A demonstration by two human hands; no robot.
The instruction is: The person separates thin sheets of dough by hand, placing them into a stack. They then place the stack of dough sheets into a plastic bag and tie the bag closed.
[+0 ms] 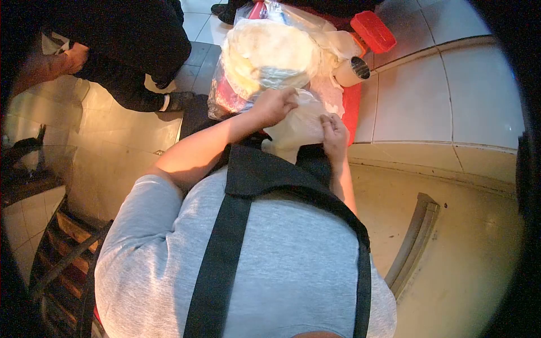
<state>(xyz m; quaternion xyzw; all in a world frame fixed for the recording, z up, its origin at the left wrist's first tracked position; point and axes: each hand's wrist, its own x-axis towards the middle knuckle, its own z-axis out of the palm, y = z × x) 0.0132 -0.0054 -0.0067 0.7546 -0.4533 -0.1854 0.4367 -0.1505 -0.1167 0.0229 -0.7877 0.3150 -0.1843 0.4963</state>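
Black apron [218,265] lay nearest. Nearside of pale stack [273,48], our left hand [275,107] and right hand [336,135] pinched thin sheet [304,124], apparently spreading it; next move likely needed even tension.

Large pale tiles [414,101] line the right-hand wall [479,104].

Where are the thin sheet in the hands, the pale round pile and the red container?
Thin sheet [300,125]: head view, on its middle.
Pale round pile [275,49]: head view, on its top.
Red container [374,32]: head view, near its middle.
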